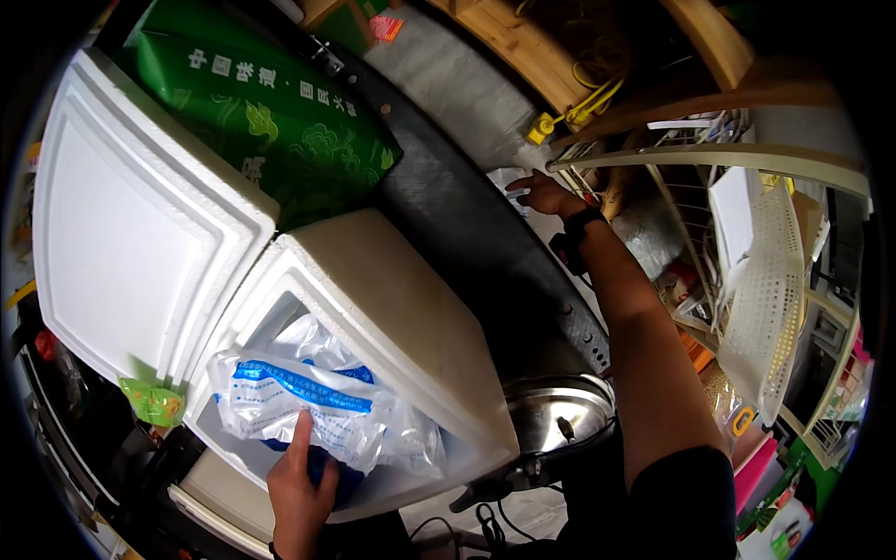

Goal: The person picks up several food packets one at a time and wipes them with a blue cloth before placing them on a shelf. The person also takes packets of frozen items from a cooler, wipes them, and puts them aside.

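Note:
My left hand is at the near end of an open white foam box. Its index finger lies against a crinkled clear-and-white plastic ice-pack-like bag with a blue printed band. The thumb is over a dark blue item beneath; whether the hand grips either cannot be made out. More clear plastic packaging fills the box. Far to the right, my right hand is stretched out with its fingers apart. A piece of white plastic packaging lies low beside its fingertips; contact is unclear.
A white foam lid adjoins the box at left, beside a green printed bag. A black metal beam runs between the hands. A round steel lid is below it. Wire racks hold a white perforated basket. Yellow cord hangs near wooden shelving.

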Tool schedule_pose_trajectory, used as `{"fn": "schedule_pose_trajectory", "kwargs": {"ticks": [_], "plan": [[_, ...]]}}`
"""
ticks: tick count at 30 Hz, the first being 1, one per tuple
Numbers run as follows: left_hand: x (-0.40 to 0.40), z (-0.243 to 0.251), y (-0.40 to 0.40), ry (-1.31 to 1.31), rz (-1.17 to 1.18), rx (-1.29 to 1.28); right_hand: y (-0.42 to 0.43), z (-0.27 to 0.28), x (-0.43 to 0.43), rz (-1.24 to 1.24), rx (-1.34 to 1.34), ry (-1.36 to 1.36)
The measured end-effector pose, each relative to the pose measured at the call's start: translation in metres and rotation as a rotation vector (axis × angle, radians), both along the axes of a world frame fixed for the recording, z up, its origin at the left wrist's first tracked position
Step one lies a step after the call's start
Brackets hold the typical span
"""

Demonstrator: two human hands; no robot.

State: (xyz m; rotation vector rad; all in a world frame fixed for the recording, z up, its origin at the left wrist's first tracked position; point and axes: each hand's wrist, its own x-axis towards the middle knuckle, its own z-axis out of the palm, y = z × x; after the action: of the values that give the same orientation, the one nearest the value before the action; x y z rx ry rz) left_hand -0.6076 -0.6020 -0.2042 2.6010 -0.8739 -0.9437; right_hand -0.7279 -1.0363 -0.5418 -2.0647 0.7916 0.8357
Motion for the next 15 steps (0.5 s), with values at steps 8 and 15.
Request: {"fn": "schedule_pose_trajectory", "kwargs": {"ticks": [8, 15], "plan": [[-0.005, -0.013, 0.002, 0.012, 0.029, 0.018, 0.008, -0.001, -0.010, -0.119, -0.145, -0.279], [0.005, 0.015, 0.005, 0.075, 0.002, -0.065, 0.048, 0.193, -0.010, -0.160, -0.550, -0.843]]}}
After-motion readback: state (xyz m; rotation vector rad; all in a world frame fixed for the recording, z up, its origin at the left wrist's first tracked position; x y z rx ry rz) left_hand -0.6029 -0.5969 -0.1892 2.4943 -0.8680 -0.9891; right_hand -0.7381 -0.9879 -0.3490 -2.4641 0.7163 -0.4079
